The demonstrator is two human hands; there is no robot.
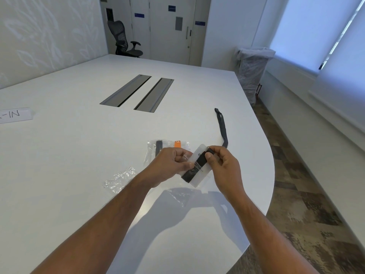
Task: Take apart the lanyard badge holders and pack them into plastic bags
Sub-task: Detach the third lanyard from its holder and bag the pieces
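We see the badge holder point(199, 169), a pale card with a black lanyard strap point(194, 167) folded across it, held between both hands above the worktop point(79, 155) near its right edge. Right hand point(223, 165): grip closed, thumb and forefinger pinching the strap's upper end at the holder's top corner. Left hand point(171, 163): fingers curled, grip closed on the holder's left edge along with a bit of clear film. Just behind the left hand lie packed plastic bags point(167, 145), one showing a dark piece, one an orange piece. A loose black lanyard point(222, 127) trails away behind the right hand. A crumpled empty bag point(120, 177) lies left of the left forearm. Two cable slots point(136, 92) sit farther back.
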